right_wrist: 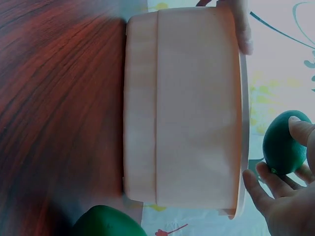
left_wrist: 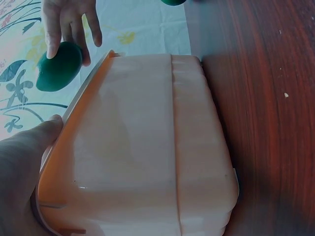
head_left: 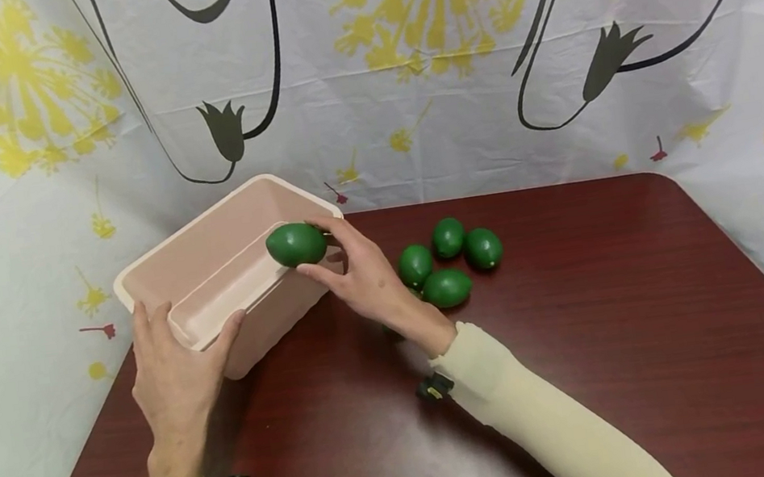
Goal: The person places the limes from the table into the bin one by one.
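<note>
A pale pink plastic bin stands at the table's back left, its visible floor bare. Over its opening my right hand holds a green lime between thumb and fingers. The right wrist view shows this lime just beyond the bin's rim. My left hand grips the bin's near left corner, thumb along the front rim and fingers over the left end. In the left wrist view the thumb lies on the rim.
Several more limes lie in a cluster on the dark red wooden table, right of the bin; my right forearm partly covers one. A white cloth with yellow and grey flower prints hangs behind and beside the table.
</note>
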{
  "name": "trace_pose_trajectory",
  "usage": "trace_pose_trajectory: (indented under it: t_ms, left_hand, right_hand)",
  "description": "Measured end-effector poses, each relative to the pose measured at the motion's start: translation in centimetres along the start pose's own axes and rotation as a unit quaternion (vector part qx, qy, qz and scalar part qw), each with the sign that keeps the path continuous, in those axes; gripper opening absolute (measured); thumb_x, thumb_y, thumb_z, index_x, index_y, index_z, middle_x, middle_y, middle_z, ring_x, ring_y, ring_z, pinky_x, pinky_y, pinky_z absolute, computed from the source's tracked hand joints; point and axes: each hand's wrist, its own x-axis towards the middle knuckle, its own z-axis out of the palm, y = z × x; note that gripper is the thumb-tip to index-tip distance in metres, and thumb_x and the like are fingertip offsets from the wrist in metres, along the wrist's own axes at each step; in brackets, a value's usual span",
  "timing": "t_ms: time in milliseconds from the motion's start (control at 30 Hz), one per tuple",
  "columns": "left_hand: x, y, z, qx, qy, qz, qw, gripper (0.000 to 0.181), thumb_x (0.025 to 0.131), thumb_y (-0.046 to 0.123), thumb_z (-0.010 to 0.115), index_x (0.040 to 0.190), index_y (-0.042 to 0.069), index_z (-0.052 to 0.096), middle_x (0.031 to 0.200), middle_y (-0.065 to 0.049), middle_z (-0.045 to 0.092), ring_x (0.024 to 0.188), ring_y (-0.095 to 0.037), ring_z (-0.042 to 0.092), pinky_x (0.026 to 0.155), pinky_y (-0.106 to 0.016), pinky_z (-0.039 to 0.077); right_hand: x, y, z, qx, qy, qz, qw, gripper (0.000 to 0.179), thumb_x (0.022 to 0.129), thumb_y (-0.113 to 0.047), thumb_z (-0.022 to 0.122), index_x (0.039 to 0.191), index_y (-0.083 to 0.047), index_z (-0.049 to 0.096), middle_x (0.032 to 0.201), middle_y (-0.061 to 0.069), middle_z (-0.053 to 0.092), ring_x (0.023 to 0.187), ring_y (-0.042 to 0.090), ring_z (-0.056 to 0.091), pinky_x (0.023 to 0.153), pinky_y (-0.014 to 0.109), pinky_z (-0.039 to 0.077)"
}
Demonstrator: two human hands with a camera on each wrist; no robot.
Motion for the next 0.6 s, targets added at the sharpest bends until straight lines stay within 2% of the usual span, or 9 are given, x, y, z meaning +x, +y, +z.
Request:
trace_pose_trajectory:
  t_ms: [300,600]
  left_hand:
    - [0.02,-0.03,0.04,0.001,0.004,0.005,1.0,0.098,0.08,0.07,0.076,0.153,0.014,0.045,0.173,-0.011,0.026,0.148,-0.043,0.043,0.088,-0.079,0.045]
    - [-0.01,-0.01,0.02,0.0,0.005,0.003,1.0,0.098,0.08,0.07,0.075,0.154,0.013,0.044,0.173,-0.011,0.026,0.148,-0.043,0.043,0.087,-0.079,0.045]
  right_hand:
    - [0.42,-0.33,0.43,-0.001,-0.012,-0.014,0.9998,0.062,0.095,-0.025,0.078,0.15,-0.017,0.051,0.146,0.002,0.059,0.126,0.018,0.065,0.104,0.027,0.055]
    - [0.61,-0.5,0.73,0.012,-0.019,-0.008,0.9997,0.062,0.095,-0.026,0.077,0.15,-0.018,0.05,0.144,0.002,0.059,0.126,0.016,0.064,0.104,0.027,0.055]
